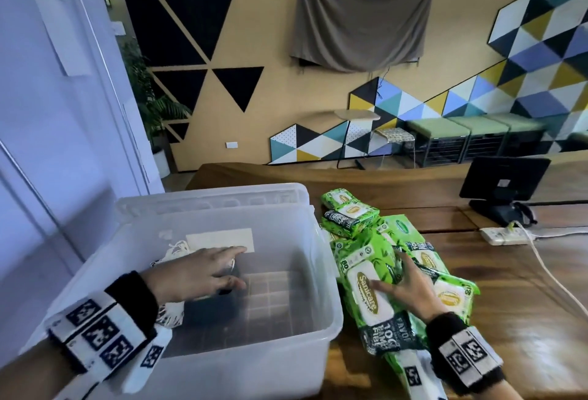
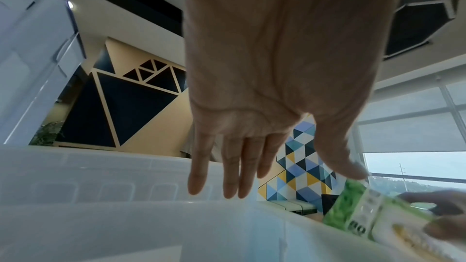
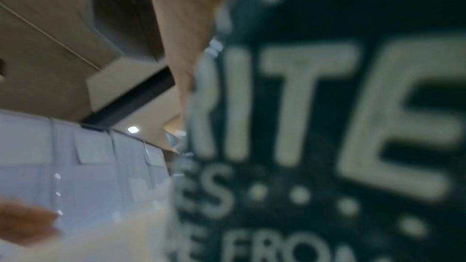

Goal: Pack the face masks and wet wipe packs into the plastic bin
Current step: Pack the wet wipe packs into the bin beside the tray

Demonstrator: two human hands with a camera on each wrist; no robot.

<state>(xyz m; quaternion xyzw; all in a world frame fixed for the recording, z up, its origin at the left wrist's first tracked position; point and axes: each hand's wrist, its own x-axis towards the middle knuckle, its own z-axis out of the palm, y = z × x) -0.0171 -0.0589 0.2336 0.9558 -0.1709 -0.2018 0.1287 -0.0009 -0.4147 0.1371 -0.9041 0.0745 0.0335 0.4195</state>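
A clear plastic bin [image 1: 254, 368] stands at the table's left end. White face masks [image 1: 173, 253] with ear loops lie inside along its left wall. My left hand [image 1: 237, 267] reaches into the bin over them. In the left wrist view that left hand [image 2: 307, 174] shows straight fingers and a bare palm. Green wet wipe packs [image 1: 350, 215] are piled right of the bin. My right hand [image 1: 389, 272] lies with spread fingers on the nearest large pack [image 1: 366, 301]. The right wrist view is filled by this pack's blurred dark print [image 3: 327, 127].
A paper label [image 1: 219, 240] sticks to the bin's far wall. A black monitor [image 1: 502, 183] and a white power strip [image 1: 506, 236] with a cable [image 1: 547, 272] sit at the right back of the wooden table [image 1: 525, 320]. A white partition [image 1: 47, 145] stands on the left.
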